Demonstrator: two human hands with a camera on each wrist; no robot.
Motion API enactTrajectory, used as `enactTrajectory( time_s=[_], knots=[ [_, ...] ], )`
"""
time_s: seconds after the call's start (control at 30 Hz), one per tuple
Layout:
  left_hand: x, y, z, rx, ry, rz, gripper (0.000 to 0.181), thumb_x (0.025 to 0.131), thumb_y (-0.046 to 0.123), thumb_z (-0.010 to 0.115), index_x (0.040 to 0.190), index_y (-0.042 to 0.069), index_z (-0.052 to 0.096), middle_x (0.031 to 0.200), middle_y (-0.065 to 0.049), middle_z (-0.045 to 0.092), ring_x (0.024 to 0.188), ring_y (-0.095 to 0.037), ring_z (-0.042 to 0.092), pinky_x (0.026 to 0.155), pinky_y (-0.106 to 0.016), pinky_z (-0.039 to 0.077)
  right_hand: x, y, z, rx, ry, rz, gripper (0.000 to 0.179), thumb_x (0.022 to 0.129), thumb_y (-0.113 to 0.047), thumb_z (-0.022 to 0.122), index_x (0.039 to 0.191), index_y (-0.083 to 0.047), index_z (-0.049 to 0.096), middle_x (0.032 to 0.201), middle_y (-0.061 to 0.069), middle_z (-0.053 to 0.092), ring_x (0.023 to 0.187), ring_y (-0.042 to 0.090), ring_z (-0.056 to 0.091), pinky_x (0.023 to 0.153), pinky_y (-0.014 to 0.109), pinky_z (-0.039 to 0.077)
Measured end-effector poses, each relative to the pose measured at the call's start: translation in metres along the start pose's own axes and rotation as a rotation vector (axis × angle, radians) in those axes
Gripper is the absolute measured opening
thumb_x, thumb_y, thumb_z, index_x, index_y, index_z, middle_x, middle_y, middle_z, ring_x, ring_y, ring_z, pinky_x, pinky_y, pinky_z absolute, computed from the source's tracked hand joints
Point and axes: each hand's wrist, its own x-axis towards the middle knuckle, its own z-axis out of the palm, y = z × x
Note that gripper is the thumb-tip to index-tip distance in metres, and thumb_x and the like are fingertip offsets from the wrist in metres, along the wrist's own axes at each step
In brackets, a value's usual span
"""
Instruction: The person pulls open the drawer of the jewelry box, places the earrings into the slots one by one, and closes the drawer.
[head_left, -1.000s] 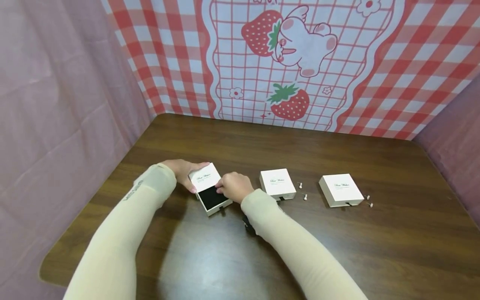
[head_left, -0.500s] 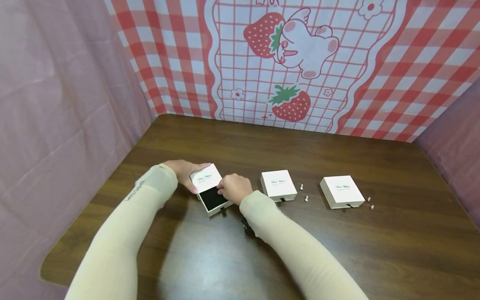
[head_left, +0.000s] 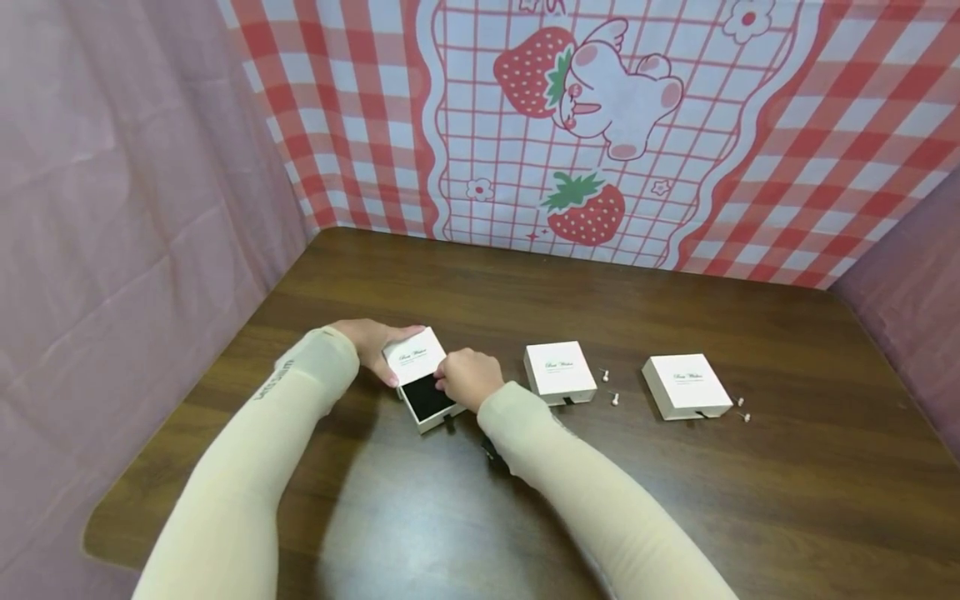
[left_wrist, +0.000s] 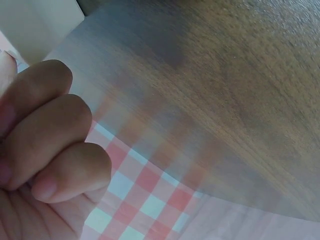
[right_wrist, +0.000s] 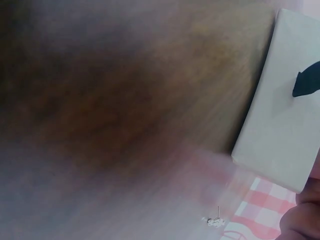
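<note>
My left hand (head_left: 372, 346) grips the white printed sleeve of a small drawer box (head_left: 415, 357) at the left of the table, thumb on its near side and a finger at the far edge. The box's drawer (head_left: 427, 398), lined in black, stands partly pulled out toward me. Over the drawer's right side, my right hand (head_left: 470, 379) has curled fingers touching the lining near the sleeve. Its fingertips are mostly hidden, so I cannot tell whether they pinch something small. In the right wrist view, a sparkly stud earring (right_wrist: 216, 221) lies on the table beside the box.
Two closed white boxes stand to the right, a middle box (head_left: 560, 372) and a right box (head_left: 686, 386). Pearl-like earrings (head_left: 615, 399) lie by the middle one, and more earrings (head_left: 746, 417) by the other. A checked cloth (head_left: 360, 108) hangs behind the wooden table (head_left: 480, 275).
The head view has shifted slightly, so everything sits a little lower and further right. Both hands stay at the same box, with no clear change in their hold.
</note>
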Motion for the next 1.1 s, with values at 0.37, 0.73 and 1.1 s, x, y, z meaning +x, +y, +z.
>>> enactTrajectory(
  time_s=[0.37, 0.73, 1.1],
  knots=[
    [-0.001, 0.002, -0.002, 0.011, -0.009, -0.041, 0.104, 0.077, 0.041, 0.080, 0.154, 0.015, 0.017, 0.143, -0.019, 0.044, 0.112, -0.028, 0.052, 0.097, -0.042, 0.040, 0.001, 0.005, -0.011, 0.041, -0.066, 0.037, 0.013, 0.086, -0.027, 0.071, 0.096, -0.021, 0.078, 0.097, -0.001, 0.073, 0.089, 0.021, 0.068, 0.068, 0.043, 0.053],
    [0.001, 0.001, 0.002, -0.008, -0.007, -0.045, 0.104, 0.077, 0.041, 0.079, 0.154, 0.014, 0.016, 0.144, -0.020, 0.043, 0.119, -0.029, 0.049, 0.101, -0.043, 0.038, -0.003, 0.011, -0.010, 0.043, -0.057, 0.032, 0.011, 0.088, -0.026, 0.070, 0.093, -0.022, 0.079, 0.096, -0.001, 0.073, 0.087, 0.020, 0.068, 0.068, 0.043, 0.053],
    [0.002, 0.001, 0.003, 0.002, 0.002, -0.054, 0.103, 0.077, 0.041, 0.080, 0.154, 0.015, 0.016, 0.143, -0.020, 0.044, 0.120, -0.029, 0.050, 0.101, -0.042, 0.038, -0.001, 0.013, -0.007, 0.048, -0.046, 0.006, 0.011, 0.087, -0.029, 0.069, 0.089, -0.023, 0.079, 0.089, -0.005, 0.072, 0.080, 0.017, 0.067, 0.063, 0.040, 0.052]
  ],
)
